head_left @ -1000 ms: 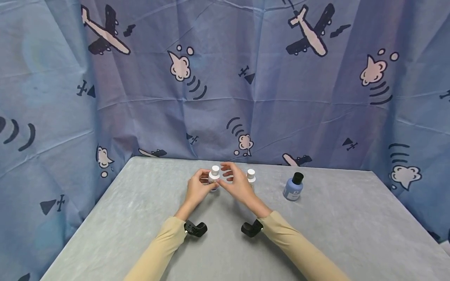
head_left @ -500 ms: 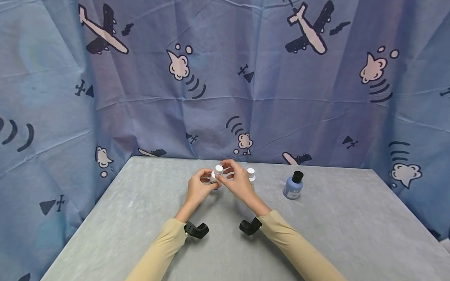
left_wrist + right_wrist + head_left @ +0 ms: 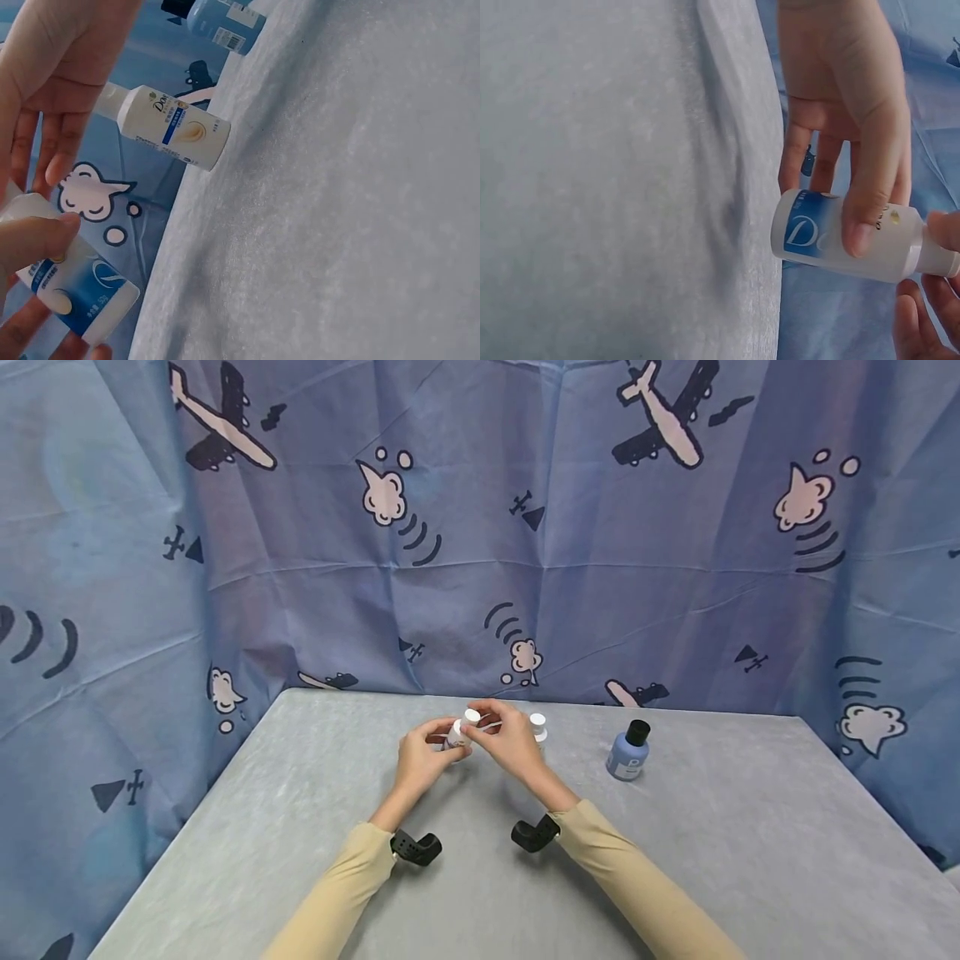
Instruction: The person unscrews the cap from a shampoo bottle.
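My left hand (image 3: 422,760) grips the body of a small white bottle (image 3: 885,244) with a blue-and-white label. Its thumb lies across the front of the bottle in the left wrist view. The bottle's white cap (image 3: 471,717) leans toward my right hand (image 3: 513,747), whose thumb and fingers pinch it. Just behind the right hand, a second white bottle (image 3: 176,127) with a Dove label stands upright, partly hidden in the head view. Farther right is a blue bottle (image 3: 627,758) with a black cap, out of either hand's hold.
A grey cloth-covered table (image 3: 465,893) lies under both arms. Behind it hangs a blue curtain (image 3: 465,568) printed with planes and clouds. Black wrist cameras (image 3: 417,848) are strapped at both cuffs.
The held bottle has tilted to the right, its cap moving toward the right hand. The right thumb and fingers have closed in on the cap. The other two bottles stay put.
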Demonstrator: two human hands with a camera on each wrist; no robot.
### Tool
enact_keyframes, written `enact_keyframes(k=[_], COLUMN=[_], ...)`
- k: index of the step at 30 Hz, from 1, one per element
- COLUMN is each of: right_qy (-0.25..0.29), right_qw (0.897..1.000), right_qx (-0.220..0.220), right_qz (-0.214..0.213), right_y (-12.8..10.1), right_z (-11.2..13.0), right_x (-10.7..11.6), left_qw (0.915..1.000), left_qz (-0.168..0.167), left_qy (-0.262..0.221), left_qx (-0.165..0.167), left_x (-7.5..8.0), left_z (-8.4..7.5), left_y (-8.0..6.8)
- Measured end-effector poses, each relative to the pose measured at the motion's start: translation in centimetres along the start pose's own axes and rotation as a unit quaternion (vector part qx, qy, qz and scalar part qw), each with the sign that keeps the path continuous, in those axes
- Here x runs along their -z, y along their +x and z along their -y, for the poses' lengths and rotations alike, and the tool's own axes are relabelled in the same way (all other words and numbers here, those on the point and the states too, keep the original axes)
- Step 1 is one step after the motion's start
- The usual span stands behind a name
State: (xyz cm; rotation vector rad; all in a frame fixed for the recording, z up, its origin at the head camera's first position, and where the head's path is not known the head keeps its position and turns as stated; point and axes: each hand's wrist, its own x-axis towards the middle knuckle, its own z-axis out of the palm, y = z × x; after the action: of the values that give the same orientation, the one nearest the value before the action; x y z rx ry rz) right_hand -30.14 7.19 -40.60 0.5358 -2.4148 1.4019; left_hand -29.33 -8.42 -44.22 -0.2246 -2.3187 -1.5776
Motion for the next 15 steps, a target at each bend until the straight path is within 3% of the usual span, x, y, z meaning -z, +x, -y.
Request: enact_keyframes(k=[9,15], right_qy=[0.049,0.083], right_qw=[0.997,0.993], right_qx=[-0.044,-0.067], right_qz=[0.031,0.044], right_y=[0.47,0.56], right_z=[0.29,0.68], right_x=[0.37,0.56], left_qw=[0.9999,0.9992], left_qz=[-0.008,-0.008], left_qy=[-0.006,-0.037], left_qx=[-0.01,-0.009], left_x=[0.17,0.35], left_z=[0.21,0.29], left_y=[0.05,0.01])
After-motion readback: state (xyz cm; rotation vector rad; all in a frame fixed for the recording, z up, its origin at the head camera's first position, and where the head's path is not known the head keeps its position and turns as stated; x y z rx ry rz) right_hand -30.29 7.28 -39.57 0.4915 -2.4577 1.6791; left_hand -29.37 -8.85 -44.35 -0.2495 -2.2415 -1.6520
